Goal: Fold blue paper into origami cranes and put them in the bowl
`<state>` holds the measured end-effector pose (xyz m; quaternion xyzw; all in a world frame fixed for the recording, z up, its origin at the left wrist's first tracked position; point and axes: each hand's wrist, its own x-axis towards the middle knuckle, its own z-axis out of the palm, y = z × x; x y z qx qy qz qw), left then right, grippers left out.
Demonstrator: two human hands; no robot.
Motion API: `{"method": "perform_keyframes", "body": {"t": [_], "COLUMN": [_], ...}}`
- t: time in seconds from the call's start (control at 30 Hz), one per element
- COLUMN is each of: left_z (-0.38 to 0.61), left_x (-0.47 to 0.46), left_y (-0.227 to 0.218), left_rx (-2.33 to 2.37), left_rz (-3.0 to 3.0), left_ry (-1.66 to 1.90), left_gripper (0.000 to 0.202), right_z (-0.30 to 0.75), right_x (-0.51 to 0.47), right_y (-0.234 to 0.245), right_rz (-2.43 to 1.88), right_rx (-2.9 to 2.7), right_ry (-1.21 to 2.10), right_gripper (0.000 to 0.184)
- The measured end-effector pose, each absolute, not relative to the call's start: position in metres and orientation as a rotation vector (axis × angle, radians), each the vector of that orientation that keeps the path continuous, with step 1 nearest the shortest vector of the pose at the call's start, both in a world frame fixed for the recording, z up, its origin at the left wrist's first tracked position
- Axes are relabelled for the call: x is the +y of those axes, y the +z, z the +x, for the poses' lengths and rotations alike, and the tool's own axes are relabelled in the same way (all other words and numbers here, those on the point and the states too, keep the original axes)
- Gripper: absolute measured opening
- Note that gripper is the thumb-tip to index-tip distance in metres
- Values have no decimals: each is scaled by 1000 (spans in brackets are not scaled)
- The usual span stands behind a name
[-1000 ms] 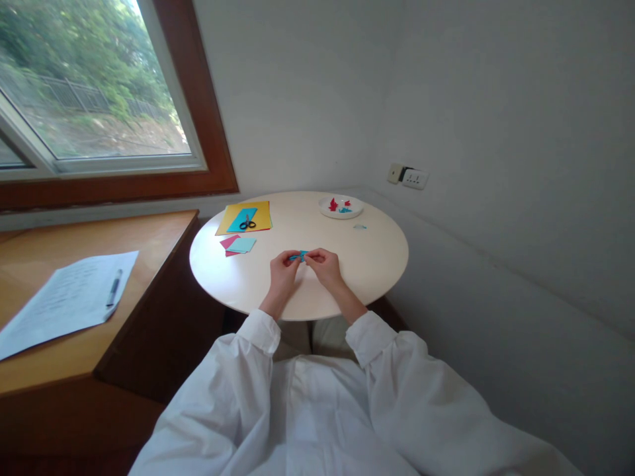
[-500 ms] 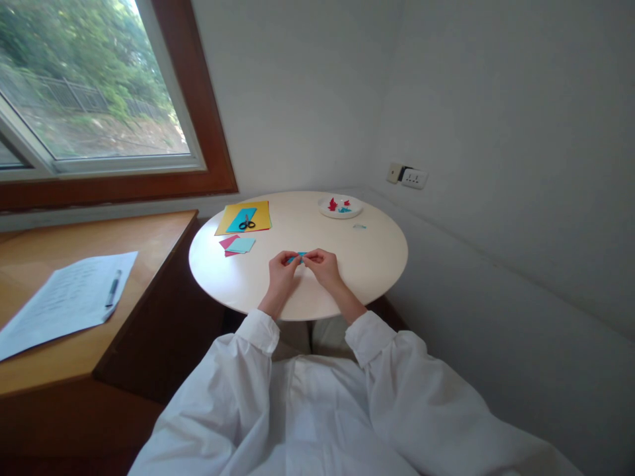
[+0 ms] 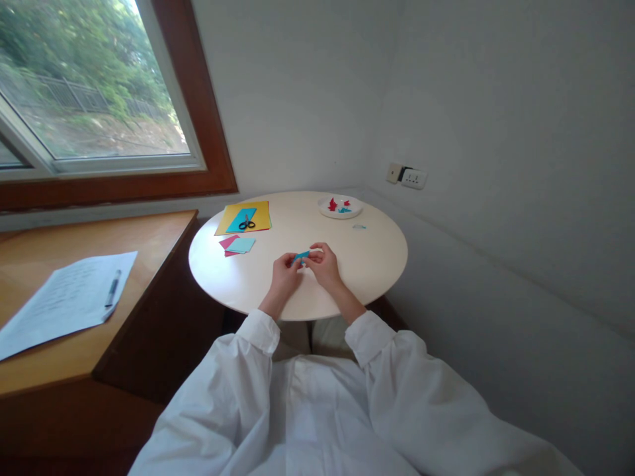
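Observation:
Between my hands, close to the near edge of the round table, is a small piece of blue paper [image 3: 301,256]. It looks folded, but the fingers cover part of it. My left hand [image 3: 284,272] pinches its left end. On the other end, my right hand [image 3: 323,266] holds it with thumb and fingers, the index finger raised a little above the paper. Farther left lie several small pink and light-blue paper squares [image 3: 241,245]. Behind them, black-handled scissors [image 3: 247,223] rest on a blue strip [image 3: 237,220] over yellow sheets [image 3: 223,220].
A white plate [image 3: 325,211] with red and blue paper pieces stands at the back right of the white table [image 3: 292,218]. A small pale-blue scrap [image 3: 360,227] lies before it. On the wooden desk [image 3: 163,244] at left are a printed sheet [image 3: 64,297] and a pen [image 3: 113,289].
The blue paper has tilted, its right end now higher. My left hand has shifted slightly right and nearer me, and my right index finger has lifted.

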<state>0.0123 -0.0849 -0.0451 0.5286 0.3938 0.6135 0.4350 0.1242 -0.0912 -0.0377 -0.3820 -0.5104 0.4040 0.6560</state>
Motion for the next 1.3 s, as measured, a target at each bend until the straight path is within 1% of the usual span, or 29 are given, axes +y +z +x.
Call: {"method": "perform_keyframes", "body": {"t": [0.2, 0.4, 0.83, 1.3], "left_z": [13, 12, 14, 13], "left_x": [-85, -87, -94, -96], "left_y": [-45, -43, -41, -35], "left_rx": [983, 967, 995, 1075], "left_rz": [1308, 1308, 1389, 1523], "left_ry": [1548, 1536, 1384, 1374], "left_gripper": [17, 25, 36, 29], "right_z": [125, 124, 129, 130], "right_x": [-90, -85, -78, -79], "right_y": [-39, -42, -47, -48], "right_rz": [-888, -935, -1021, -1045], "right_rx": [-1151, -1175, -1212, -1234], "right_ry": [916, 886, 746, 676], "right_gripper": [44, 34, 39, 37]}}
